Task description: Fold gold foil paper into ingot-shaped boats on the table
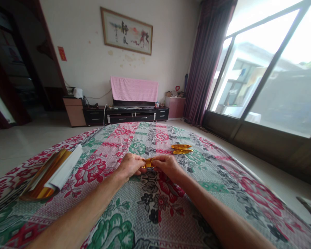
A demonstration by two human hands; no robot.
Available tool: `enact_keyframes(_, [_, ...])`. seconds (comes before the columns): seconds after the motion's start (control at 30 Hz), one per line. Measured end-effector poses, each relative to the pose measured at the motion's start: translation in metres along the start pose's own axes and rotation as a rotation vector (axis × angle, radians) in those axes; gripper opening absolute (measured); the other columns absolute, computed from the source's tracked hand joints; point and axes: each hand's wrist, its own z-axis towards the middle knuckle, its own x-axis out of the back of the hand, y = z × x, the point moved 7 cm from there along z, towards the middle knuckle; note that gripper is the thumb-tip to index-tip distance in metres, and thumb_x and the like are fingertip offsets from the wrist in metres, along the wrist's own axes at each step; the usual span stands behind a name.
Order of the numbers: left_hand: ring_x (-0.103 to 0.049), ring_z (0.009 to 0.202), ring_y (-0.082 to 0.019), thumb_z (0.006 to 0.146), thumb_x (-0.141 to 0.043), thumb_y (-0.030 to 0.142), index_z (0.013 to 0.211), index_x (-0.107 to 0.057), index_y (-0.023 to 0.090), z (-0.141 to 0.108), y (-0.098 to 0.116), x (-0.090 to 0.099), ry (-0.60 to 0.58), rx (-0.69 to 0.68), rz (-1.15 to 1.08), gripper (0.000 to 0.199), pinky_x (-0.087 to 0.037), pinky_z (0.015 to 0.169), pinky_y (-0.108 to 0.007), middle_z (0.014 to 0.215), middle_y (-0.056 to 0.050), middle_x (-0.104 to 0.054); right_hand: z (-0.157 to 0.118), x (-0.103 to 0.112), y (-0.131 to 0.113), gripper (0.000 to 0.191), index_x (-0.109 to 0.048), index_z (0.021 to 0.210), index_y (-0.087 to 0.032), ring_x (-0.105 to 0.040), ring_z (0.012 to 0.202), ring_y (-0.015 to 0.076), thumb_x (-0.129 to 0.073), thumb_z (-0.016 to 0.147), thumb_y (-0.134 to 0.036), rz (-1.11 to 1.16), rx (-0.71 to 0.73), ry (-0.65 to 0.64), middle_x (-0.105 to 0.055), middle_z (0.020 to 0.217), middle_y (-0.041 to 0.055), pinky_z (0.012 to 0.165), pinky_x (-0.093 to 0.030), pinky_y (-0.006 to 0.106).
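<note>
Between my two hands, just above the flowered tablecloth (142, 204), is a small piece of shiny gold foil paper (148, 163). My left hand (131, 164) pinches its left end, and my right hand (167, 165) pinches its right end. The fingers hide much of the piece, so its exact shape is unclear. A little beyond my right hand, two folded gold paper pieces (181, 149), long with pointed ends, lie side by side on the cloth. Off to the left rests a stack of gold and white paper sheets (52, 174), slightly curled.
Beyond the table stands a low black TV cabinet (142, 116), with a pink cloth (134, 89) draped over the screen on it. A purple curtain (207, 62) and large windows (269, 76) line the right side. The table's rounded edge curves around both sides.
</note>
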Motion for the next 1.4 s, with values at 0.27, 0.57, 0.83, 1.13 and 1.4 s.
enact_keyframes(0.27, [-0.064,0.059,-0.011,0.068,-0.061,0.018,0.090,-0.067,0.010,-0.004,0.003,0.001,-0.053,0.035,-0.055,0.024,-0.042,0.044,-0.015,0.080,-0.008,-0.070,0.000,0.000,0.000,0.017,-0.070,0.072,-0.016,-0.056,0.058,0.0098,-0.062,0.067,-0.030,0.002,-0.004,-0.008,-0.066,0.069,-0.0005,0.058,-0.048,0.022])
enact_keyframes(0.57, [-0.064,0.057,-0.011,0.070,-0.059,0.021,0.085,-0.065,0.011,-0.004,0.001,-0.001,-0.108,0.076,-0.124,0.019,-0.043,0.046,-0.017,0.075,-0.007,-0.069,-0.004,-0.002,-0.003,0.029,-0.068,0.081,-0.016,-0.061,0.071,0.0127,-0.061,0.072,-0.042,0.087,-0.043,-0.076,-0.066,0.078,0.0021,0.068,-0.050,0.026])
enact_keyframes(0.83, [-0.060,0.048,-0.010,0.075,-0.056,0.032,0.089,-0.061,0.012,-0.006,0.000,0.006,-0.088,0.161,-0.166,0.025,-0.039,0.042,-0.016,0.064,-0.005,-0.067,-0.010,-0.003,-0.014,0.037,-0.062,0.102,-0.019,-0.062,0.075,0.0123,-0.067,0.066,-0.026,0.064,0.003,-0.192,-0.066,0.090,0.0028,0.068,-0.050,0.024])
enact_keyframes(1.13, [-0.059,0.045,-0.010,0.078,-0.050,0.037,0.096,-0.059,0.011,-0.002,-0.005,0.006,-0.080,0.164,-0.025,0.032,-0.036,0.037,-0.016,0.063,-0.006,-0.066,0.000,0.009,0.003,0.039,-0.055,0.108,-0.017,-0.058,0.052,0.0099,-0.057,0.069,-0.017,-0.138,-0.053,-0.009,-0.065,0.064,-0.0016,0.048,-0.046,0.020])
enact_keyframes(1.4, [-0.057,0.042,-0.011,0.080,-0.046,0.046,0.097,-0.061,0.013,-0.002,-0.004,0.005,-0.108,0.102,0.160,0.040,-0.032,0.035,-0.016,0.059,-0.005,-0.066,0.004,0.015,0.001,0.036,-0.061,0.103,-0.021,-0.061,0.057,0.0130,-0.052,0.068,-0.016,-0.477,0.080,0.028,-0.066,0.060,-0.0018,0.046,-0.042,0.019])
